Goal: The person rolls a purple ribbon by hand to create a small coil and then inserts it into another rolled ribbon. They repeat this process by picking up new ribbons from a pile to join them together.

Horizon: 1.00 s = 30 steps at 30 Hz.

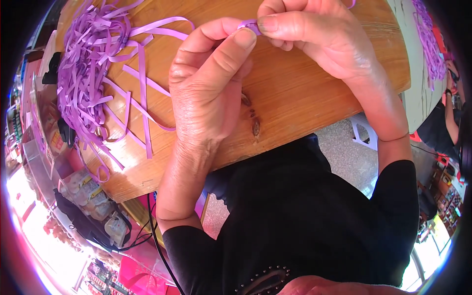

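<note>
Above the far part of the wooden table, a short bit of purple ribbon point(251, 25) is stretched between my two hands. My left hand point(211, 78) pinches one side of it between thumb and forefinger. On the other side, my right hand point(314, 37) grips it with thumb and fingertips; its upper fingers run out at the top edge. Most of the ribbon piece is covered by the fingertips, so its shape is hard to make out. To the left of my left hand lies a big tangled heap of purple ribbons point(93, 64), several loose strands reaching toward my wrist.
The wooden table point(290, 113) has a rounded edge near my body. At the right, another pile of purple ribbons point(428, 44) lies on a pale table point(413, 105), with another person's arm point(451, 118) beside it. A white stool point(364, 132) stands below. A black cable point(153, 231) hangs at left.
</note>
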Each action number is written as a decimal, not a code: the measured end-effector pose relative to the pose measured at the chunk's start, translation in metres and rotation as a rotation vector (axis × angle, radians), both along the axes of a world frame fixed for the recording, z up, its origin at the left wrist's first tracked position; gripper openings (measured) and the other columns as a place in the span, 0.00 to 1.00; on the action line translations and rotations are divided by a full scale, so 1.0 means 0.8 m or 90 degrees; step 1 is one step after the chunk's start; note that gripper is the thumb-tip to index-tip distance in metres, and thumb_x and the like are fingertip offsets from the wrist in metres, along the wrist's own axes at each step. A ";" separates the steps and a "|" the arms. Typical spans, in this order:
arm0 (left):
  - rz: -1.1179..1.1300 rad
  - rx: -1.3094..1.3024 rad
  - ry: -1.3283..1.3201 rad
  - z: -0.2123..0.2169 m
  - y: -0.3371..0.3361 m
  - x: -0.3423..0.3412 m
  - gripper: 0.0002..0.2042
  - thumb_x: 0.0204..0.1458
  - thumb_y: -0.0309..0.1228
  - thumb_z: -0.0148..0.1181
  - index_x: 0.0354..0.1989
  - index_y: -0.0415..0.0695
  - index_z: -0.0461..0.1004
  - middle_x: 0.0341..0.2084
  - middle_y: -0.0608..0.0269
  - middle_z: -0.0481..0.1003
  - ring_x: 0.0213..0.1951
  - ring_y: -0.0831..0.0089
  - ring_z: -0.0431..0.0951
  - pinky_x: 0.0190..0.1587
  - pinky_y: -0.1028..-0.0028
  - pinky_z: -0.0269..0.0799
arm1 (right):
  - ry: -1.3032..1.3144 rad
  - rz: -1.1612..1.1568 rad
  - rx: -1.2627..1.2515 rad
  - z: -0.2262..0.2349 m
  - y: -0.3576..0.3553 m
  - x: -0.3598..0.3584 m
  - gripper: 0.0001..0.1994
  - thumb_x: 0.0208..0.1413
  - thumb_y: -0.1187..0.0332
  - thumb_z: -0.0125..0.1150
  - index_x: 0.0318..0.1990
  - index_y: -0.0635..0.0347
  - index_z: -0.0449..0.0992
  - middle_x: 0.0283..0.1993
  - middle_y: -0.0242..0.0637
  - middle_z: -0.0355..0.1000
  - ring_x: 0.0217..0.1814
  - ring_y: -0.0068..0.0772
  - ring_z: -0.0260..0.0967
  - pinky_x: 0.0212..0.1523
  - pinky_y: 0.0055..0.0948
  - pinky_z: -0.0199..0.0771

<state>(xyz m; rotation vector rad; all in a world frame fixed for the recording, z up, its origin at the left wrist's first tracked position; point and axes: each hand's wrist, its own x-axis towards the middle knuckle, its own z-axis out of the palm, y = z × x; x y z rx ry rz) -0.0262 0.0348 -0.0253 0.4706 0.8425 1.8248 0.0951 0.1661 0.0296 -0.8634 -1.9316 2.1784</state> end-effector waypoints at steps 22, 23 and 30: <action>-0.053 0.011 -0.020 0.004 0.002 0.003 0.06 0.53 0.24 0.55 0.39 0.41 0.72 0.25 0.72 0.68 0.25 0.83 0.60 0.33 0.82 0.59 | 0.018 -0.001 0.041 0.014 -0.004 0.006 0.07 0.54 0.69 0.59 0.35 0.65 0.73 0.31 0.31 0.70 0.36 0.21 0.66 0.39 0.17 0.63; -0.057 0.012 -0.020 0.008 0.005 0.007 0.06 0.53 0.24 0.55 0.39 0.41 0.72 0.25 0.72 0.68 0.25 0.83 0.60 0.33 0.82 0.59 | 0.018 -0.004 0.043 -0.006 0.006 0.001 0.07 0.54 0.69 0.59 0.35 0.65 0.73 0.31 0.31 0.70 0.36 0.21 0.66 0.39 0.17 0.63; -0.044 0.033 -0.045 0.000 0.002 -0.002 0.06 0.53 0.24 0.54 0.39 0.40 0.73 0.23 0.72 0.69 0.24 0.83 0.61 0.33 0.81 0.59 | 0.291 -0.028 0.537 -0.013 -0.009 0.008 0.06 0.50 0.79 0.60 0.36 0.64 0.74 0.33 0.37 0.70 0.35 0.26 0.69 0.36 0.20 0.67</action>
